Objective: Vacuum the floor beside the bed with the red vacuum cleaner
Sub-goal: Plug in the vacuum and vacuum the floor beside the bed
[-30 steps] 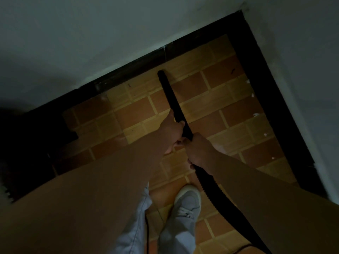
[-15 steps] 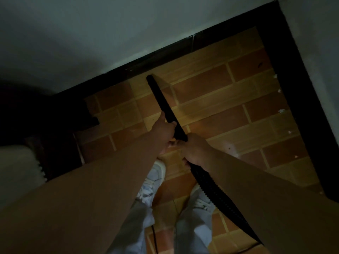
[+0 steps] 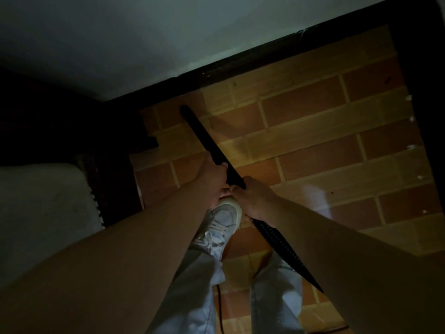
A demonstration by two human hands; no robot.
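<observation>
Both hands are kept wrapped round the black vacuum wand (image 3: pixel 199 130): left hand (image 3: pixel 213 174) in front, right hand (image 3: pixel 255 198) just behind, where the ribbed hose (image 3: pixel 281 249) is joined on. Wand tip's pointed down at the brick-pattern floor (image 3: pixel 313 145), near the dark skirting (image 3: pixel 265 54), just beside the bed (image 3: pixel 43 201). White sneaker (image 3: pixel 224 220) can be seen underneath.

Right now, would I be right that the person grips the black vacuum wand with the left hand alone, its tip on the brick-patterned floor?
Not quite: both hands grip it. The head view shows the left hand nearer the tip of the black vacuum wand and the right hand just behind, by the ribbed hose. The tip is on the brick-patterned floor.
</observation>
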